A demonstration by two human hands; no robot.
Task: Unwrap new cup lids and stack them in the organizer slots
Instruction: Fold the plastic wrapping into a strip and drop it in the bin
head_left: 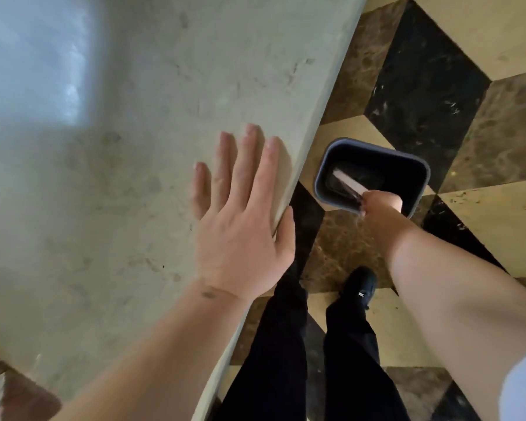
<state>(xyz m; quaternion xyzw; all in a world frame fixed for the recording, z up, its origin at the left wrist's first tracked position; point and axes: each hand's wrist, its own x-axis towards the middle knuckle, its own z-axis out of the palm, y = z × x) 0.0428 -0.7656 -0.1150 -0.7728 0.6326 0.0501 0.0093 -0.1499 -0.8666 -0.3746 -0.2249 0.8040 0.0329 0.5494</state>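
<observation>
The left hand (240, 214) lies flat and open on the counter (119, 177), fingers spread, thumb hooked over the edge. It grasps nothing; the placement suggests it braces the body while the person leans sideways.

The right hand (380, 203) reaches down to the bin (419, 177), a dark container standing on the patterned floor (498, 223) just beside the counter edge. Its fingers are closed on a thin, pale, glossy strip, most likely the wrapper (346, 183) removed from the lids. The wrapper hangs inside the bin opening, so the hand appears positioned to discard it.

The cup lids and the organizer are not in view; their location cannot be determined. The visible counter surface carries nothing but the left hand.

Judgement: the current step is waste disposal following unwrapping. Stacking in the slots cannot be confirmed.
</observation>
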